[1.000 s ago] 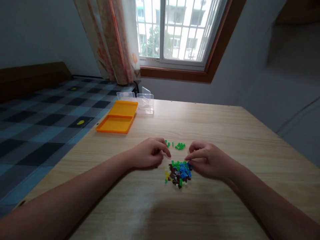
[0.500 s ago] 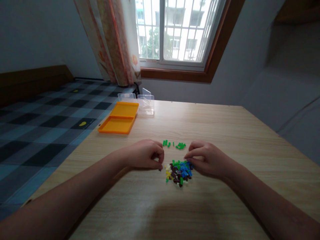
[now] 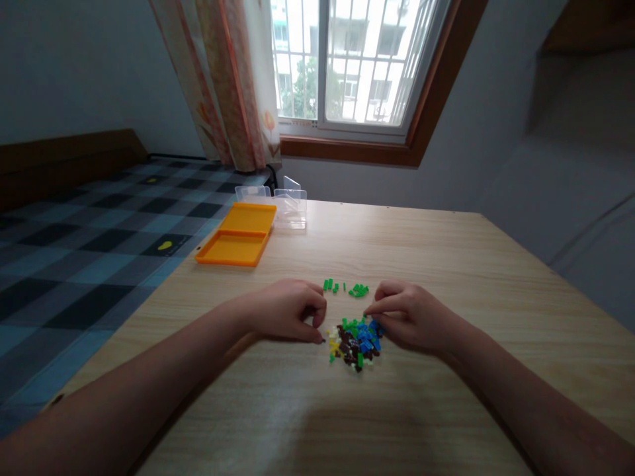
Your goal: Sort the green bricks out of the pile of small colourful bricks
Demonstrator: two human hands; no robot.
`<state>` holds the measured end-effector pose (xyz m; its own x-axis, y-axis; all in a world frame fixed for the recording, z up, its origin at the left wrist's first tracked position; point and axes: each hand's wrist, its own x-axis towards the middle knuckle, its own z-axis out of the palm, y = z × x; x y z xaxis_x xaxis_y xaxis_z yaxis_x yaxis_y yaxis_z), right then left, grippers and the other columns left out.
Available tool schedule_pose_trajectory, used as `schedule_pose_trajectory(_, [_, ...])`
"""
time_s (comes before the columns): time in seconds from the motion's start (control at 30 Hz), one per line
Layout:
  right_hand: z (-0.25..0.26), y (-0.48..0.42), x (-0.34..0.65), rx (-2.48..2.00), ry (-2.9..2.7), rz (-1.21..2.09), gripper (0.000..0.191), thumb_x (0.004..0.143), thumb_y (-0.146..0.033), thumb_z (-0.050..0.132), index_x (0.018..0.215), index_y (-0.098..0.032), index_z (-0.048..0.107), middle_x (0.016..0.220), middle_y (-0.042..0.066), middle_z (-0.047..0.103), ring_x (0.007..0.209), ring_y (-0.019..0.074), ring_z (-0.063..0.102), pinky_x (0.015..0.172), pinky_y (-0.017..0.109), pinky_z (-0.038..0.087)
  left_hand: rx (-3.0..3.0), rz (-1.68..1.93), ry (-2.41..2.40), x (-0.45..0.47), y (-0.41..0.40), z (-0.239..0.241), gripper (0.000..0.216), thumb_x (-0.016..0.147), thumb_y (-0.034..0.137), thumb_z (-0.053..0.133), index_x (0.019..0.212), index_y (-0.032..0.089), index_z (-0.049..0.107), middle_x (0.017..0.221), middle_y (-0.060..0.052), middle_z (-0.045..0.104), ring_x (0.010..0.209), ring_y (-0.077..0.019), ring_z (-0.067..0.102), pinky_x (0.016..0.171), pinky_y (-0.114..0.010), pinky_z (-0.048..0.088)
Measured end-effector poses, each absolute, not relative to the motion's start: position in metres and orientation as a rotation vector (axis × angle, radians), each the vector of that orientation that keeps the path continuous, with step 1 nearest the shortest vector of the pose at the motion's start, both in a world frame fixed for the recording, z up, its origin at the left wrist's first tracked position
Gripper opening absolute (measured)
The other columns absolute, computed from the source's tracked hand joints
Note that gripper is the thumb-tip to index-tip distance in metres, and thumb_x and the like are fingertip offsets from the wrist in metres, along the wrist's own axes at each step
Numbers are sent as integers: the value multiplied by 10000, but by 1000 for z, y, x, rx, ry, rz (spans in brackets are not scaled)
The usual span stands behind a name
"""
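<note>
A small heap of toy building bricks in brown, blue, green, yellow and white lies between my hands. On its left, my left hand rests with curled fingers and the thumb apart from them. A tiny dark brick is at that thumb's tip. My right hand reaches in from the right, its index fingertip touching a small green brick at the heap's upper edge. The right thumb lies lower, beside the blue bricks. Beyond the heap lie sorted green bricks and several separate green pieces.
An orange hinged case lies open at the table's left edge. Behind it stand clear plastic boxes. The wooden table adjoins a bed with a checked cover. A window and curtain are at the back.
My left thumb has shifted slightly right and down, and the tiny dark brick has moved with it. My right index fingertip has moved slightly left, with a green brick now visible at it.
</note>
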<state>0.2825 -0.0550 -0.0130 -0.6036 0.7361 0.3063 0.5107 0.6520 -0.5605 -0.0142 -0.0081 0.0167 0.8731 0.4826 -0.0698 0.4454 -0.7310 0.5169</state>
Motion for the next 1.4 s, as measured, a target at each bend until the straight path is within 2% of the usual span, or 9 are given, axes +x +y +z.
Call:
schedule_pose_trajectory(0.2, [-12, -55, 285, -930, -2334, 605, 275, 906, -129, 597, 1025, -226, 826, 878, 56, 678, 755, 150, 621, 688, 294, 481, 2531, 227, 742, -8, -13, 11, 175, 883, 297, 722, 762, 186, 664, 773, 16, 615, 673, -122, 546, 597, -241, 376])
schedule_pose_trajectory(0.27, [-11, -56, 285, -916, -2337, 634, 300, 882, -109, 593, 1033, -222, 826, 880, 58, 676, 756, 154, 621, 688, 296, 483, 2538, 328, 760, -7, -15, 8, 116, 929, 259, 641, 879, 192, 720, 839, -4, 649, 695, -123, 574, 621, -243, 408])
schedule_pose_trajectory(0.37, [-10, -56, 285, -910, -2368, 630, 323, 874, -101, 589, 1055, -223, 826, 882, 60, 678, 759, 157, 621, 686, 300, 479, 2582, 428, 710, -5, -18, 4, 248, 961, 216, 563, 1094, 228, 772, 941, -39, 678, 751, -134, 620, 680, -258, 459])
schedule_pose_trajectory(0.43, [-12, -55, 285, -921, -2384, 618, 337, 887, -102, 585, 1092, -231, 821, 887, 59, 679, 757, 153, 622, 686, 297, 479, 2629, 446, 660, -4, -19, 1, 309, 962, 188, 541, 1141, 248, 786, 930, -45, 666, 757, -139, 626, 687, -263, 469])
schedule_pose_trajectory(0.63, [-17, -53, 283, -970, -2353, 524, 354, 945, -127, 551, 1180, -230, 794, 938, 67, 687, 785, 153, 638, 721, 309, 489, 2719, 440, 629, -5, -20, 0, 397, 912, 108, 542, 1160, 284, 797, 918, -36, 627, 743, -135, 605, 688, -266, 469])
schedule_pose_trajectory(0.8, [-15, -55, 285, -902, -2344, 577, 366, 866, -86, 560, 1061, -234, 832, 864, 52, 650, 734, 146, 601, 667, 287, 463, 2730, 473, 602, -4, -20, -1, 434, 886, 67, 540, 1128, 308, 807, 918, -27, 612, 743, -129, 590, 689, -261, 461])
schedule_pose_trajectory(1.0, [-15, -54, 285, -896, -2401, 591, 436, 804, -37, 565, 1058, -268, 833, 887, 39, 643, 760, 145, 595, 691, 284, 463, 2749, 417, 642, -3, -21, 0, 452, 881, 55, 542, 1137, 319, 804, 926, -27, 608, 759, -137, 600, 707, -267, 473])
schedule_pose_trajectory(1.23, [-17, -54, 283, -975, -2418, 538, 390, 860, -59, 562, 1080, -249, 822, 901, 44, 663, 780, 147, 616, 726, 296, 481, 2781, 439, 795, -3, -18, -6, 369, 985, 169, 515, 1203, 314, 775, 989, -53, 656, 795, -164, 641, 731, -295, 510])
schedule_pose_trajectory(1.4, [-20, -52, 282, -1063, -2401, 473, 360, 918, -110, 547, 1142, -229, 803, 928, 64, 683, 795, 165, 637, 736, 312, 491, 2814, 403, 865, -1, -18, -6, 378, 1048, 240, 445, 1303, 265, 722, 1027, -89, 673, 857, -212, 671, 761, -348, 542])
